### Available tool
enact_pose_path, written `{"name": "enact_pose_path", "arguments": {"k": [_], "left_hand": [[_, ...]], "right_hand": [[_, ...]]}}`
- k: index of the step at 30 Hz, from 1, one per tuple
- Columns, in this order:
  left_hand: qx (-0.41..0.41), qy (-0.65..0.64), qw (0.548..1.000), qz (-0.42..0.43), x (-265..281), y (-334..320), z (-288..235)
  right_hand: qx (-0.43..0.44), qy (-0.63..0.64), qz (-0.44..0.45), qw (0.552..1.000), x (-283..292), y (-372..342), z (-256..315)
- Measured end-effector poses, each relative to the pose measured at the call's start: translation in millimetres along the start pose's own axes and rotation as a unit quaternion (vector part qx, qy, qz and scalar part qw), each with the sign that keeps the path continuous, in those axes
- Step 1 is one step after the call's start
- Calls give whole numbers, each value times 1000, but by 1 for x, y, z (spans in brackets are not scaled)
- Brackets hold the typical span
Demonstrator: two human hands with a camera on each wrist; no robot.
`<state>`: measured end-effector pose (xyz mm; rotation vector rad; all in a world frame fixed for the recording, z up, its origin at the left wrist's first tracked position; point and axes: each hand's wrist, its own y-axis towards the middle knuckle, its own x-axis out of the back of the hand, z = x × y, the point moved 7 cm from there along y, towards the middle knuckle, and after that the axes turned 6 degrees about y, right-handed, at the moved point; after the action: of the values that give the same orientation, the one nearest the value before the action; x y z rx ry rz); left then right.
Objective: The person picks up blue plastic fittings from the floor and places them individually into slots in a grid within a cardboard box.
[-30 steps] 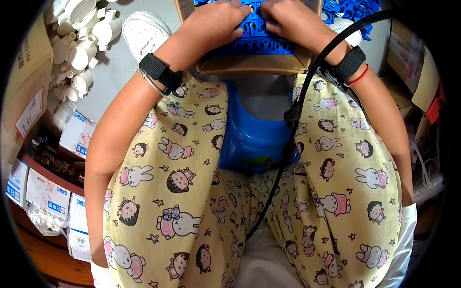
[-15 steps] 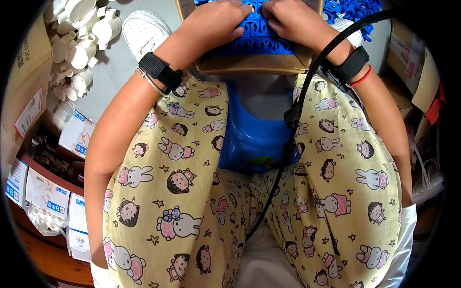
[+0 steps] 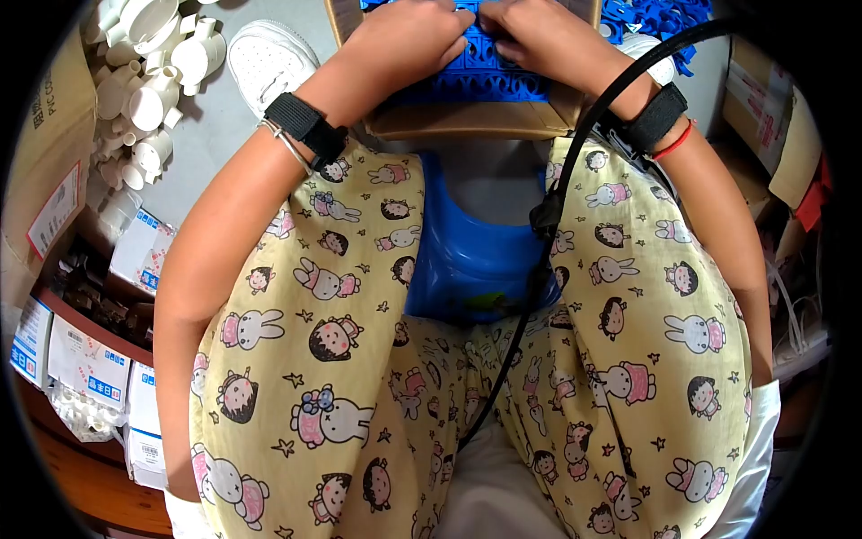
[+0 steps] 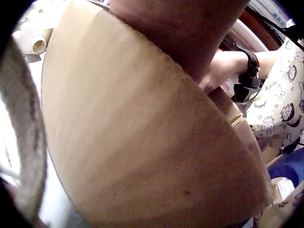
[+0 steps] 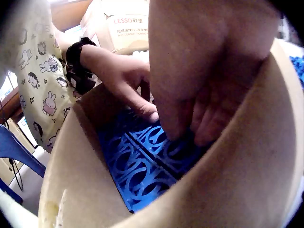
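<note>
Inside an open cardboard box (image 3: 476,122), blue plastic pipe clips (image 5: 137,171) lie packed in rows, their round openings facing up. My left hand (image 3: 409,40) reaches in from the left with fingers curled down onto the clips; its thumb lies on them in the right wrist view. Opposite it, my right hand (image 3: 548,40) has its fingers bent down at the same clips. The fingertips of both hands nearly meet over the middle of the box. Just what each hand grips among the clips I cannot tell. In the left wrist view the box wall hides the clips.
White plastic pipe fittings (image 3: 148,90) lie heaped on the floor at the left, beside a white shoe (image 3: 269,63). More blue clips (image 3: 660,22) are piled at the back right. A blue plastic stool (image 3: 476,260) shows between the knees. A black cable (image 3: 584,135) crosses the view.
Both hands have shifted slightly towards each other over the clips, narrowing the gap between their fingertips. The left wrist has turned a little. The box has hardly moved.
</note>
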<state>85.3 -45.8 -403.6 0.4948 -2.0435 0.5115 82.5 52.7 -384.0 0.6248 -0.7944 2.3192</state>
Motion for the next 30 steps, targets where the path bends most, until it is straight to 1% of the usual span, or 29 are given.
{"name": "enact_pose_path", "arguments": {"k": [2,4,8,10,14,17,19,23,30], "left_hand": [[2,4,1000,7,-1,1,0],[-12,-1,1000,-4,0,1,-1],[-18,0,1000,1,-1,1,-1],[-12,5,1000,8,-1,1,-1],[-11,5,1000,-1,0,1,-1],[1,4,1000,11,1,-1,-1],[-2,12,1000,5,2,-1,-1],[8,15,1000,12,1,-2,-1],[3,17,1000,-8,4,-2,-4]], "right_hand": [[4,-1,-7,1000,0,0,0],[-23,-24,21,999,-6,0,-6],[-17,-31,10,999,-5,-1,-5],[-41,-32,10,999,-4,-1,-6],[-37,-30,3,999,-5,-2,-7],[-25,-31,-6,999,-4,-1,-8],[-3,-30,4,1000,-5,0,-6],[-1,-33,4,999,-6,0,-6],[-14,-37,3,999,-4,-1,-3]]}}
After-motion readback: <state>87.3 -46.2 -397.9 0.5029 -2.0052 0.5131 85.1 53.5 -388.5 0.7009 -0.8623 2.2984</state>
